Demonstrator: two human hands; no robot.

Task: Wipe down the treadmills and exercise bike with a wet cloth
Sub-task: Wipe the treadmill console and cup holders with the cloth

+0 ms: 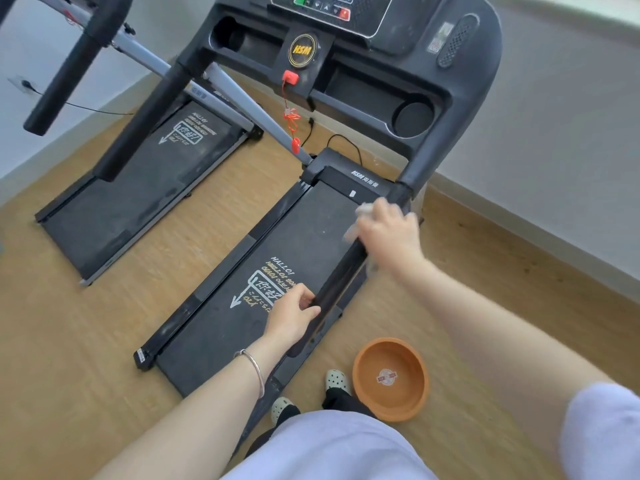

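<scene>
Two black treadmills stand side by side on a wooden floor. On the nearer treadmill [294,244], its right handrail [341,282] runs toward me. My left hand [294,315] grips the near end of that handrail. Farther up the rail, my right hand [389,230] holds a whitish cloth [363,211] wrapped against the bar; the cloth is blurred and mostly hidden under the hand. The second treadmill [138,188] lies to the left. No exercise bike shows in this view.
An orange basin [389,379] sits on the floor beside my feet, right of the near treadmill. A red safety cord [292,116] hangs from the console [332,15]. A black cable [346,140] trails behind the deck. White walls close the left and right sides.
</scene>
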